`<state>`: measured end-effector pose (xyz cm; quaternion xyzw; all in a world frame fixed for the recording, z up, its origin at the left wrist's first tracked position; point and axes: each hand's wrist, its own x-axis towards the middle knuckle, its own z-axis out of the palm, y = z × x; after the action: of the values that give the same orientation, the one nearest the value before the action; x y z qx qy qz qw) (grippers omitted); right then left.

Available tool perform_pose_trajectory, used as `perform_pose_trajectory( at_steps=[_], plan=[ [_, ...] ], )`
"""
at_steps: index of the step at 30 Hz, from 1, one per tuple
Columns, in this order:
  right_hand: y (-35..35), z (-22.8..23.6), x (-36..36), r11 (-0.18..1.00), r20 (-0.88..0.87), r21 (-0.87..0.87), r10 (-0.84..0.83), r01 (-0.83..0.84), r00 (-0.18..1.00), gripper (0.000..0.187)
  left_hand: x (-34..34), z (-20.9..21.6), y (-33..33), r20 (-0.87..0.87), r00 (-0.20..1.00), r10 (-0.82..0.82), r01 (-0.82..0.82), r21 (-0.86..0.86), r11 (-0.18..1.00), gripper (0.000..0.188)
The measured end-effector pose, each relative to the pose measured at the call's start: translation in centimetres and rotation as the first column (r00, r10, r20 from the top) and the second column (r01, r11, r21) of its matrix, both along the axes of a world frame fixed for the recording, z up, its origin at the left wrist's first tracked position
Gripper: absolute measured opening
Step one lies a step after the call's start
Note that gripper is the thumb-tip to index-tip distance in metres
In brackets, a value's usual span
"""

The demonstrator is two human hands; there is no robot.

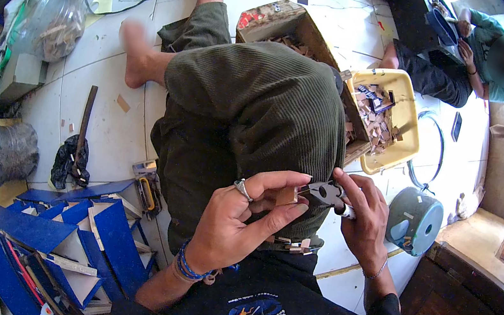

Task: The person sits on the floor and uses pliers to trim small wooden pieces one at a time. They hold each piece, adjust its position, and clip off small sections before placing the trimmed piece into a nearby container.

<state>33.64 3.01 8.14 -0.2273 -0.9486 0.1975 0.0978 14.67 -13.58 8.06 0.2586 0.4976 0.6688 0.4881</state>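
My left hand (242, 215), with a ring and blue bracelets, pinches a small tan wooden piece (287, 196) between thumb and fingers above my lap. My right hand (365, 217) is closed around the light handles of a pair of pliers (323, 194). The pliers' metal head points left, close beside the wooden piece; whether the jaws grip something thin between them, I cannot make out. Several small wooden pieces (296, 246) lie on my lap below the hands, by the shirt's hem.
Past my knee stand a wooden box (271, 20) and a yellow basin (407, 144) of wooden scraps. A teal round container (414, 220) is at the right. Blue-and-white panels (63, 237) and a stapler-like tool (148, 188) lie left. Another person (473, 47) sits far right.
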Motion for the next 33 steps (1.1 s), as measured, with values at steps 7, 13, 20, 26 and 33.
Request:
perform_pose_trajectory(
  at_steps=[7, 13, 20, 26, 33],
  plan=[
    [0.1, 0.3, -0.4, 0.999, -0.005, -0.05, 0.002, -0.002, 1.0, 0.074, -0.3, 0.0, -0.2, 0.086, 0.996, -0.001, 0.001, 0.001, 1.0, 0.04],
    [0.1, 0.8, -0.4, 0.986, 0.029, -0.156, 0.059, -0.054, 0.998, 0.07, -0.5, -0.6, 0.0, 0.011, 0.999, 0.032, -0.033, 0.093, 0.995, 0.038],
    [1.2, 1.5, 0.4, 0.651, 0.08, -0.745, 0.302, -0.144, 0.95, 0.052, -2.4, 0.0, -0.5, -0.275, 0.958, -0.085, 0.099, 0.036, 0.994, 0.039],
    [1.9, 2.4, -0.1, 0.559, 0.168, -0.823, 0.411, -0.102, 0.896, 0.048, -2.6, 1.0, -1.5, -0.353, 0.924, -0.144, 0.125, -0.077, 0.989, 0.043],
    [1.4, 2.2, -0.8, 0.825, 0.114, -0.557, 0.189, -0.095, 0.975, 0.057, -3.0, 0.6, -2.2, -0.522, 0.852, -0.031, -0.006, -0.068, 0.998, 0.034]
  ],
)
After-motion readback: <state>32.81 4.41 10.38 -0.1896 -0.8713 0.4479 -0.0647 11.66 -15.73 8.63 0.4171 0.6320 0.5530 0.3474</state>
